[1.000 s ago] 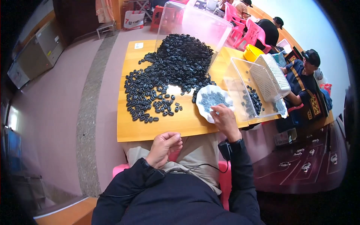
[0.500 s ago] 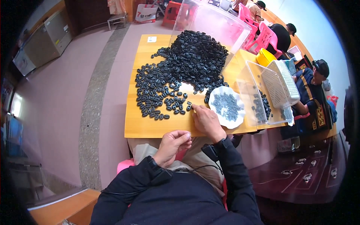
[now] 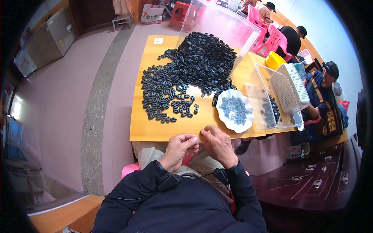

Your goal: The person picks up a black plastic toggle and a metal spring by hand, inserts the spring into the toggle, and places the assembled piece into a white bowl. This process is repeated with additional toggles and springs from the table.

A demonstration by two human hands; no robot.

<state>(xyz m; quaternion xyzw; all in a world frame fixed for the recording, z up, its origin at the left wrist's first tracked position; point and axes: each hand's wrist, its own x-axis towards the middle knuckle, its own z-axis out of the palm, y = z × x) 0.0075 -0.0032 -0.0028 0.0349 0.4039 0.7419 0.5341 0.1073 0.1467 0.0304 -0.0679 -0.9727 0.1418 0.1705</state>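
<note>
Just off the table's near edge, my left hand [image 3: 179,150] is closed in a pinch; whatever sits between thumb and forefinger is too small to make out. Close beside it on the right, fingertips almost meeting, my right hand [image 3: 220,146] is also closed, with a dark speck at its fingertips that I cannot identify. Beyond the hands, black oval pieces with holes [image 3: 159,97] lie spread over the wooden table [image 3: 155,132], running back into a tall heap [image 3: 204,58]. A white scalloped dish [image 3: 229,125] of small greyish parts stands to the right.
A large clear plastic bin [image 3: 233,29] lies behind the heap. On the right are a clear box [image 3: 285,123] with black pieces, a white perforated basket [image 3: 289,87] and a yellow bowl [image 3: 275,59]. Other people [image 3: 325,87] sit along the right wall near pink chairs [image 3: 274,40].
My right hand has drawn back from the edge of the scattered black pieces and come in beside my left hand. The left hand has stayed nearly in place, still pinched.
</note>
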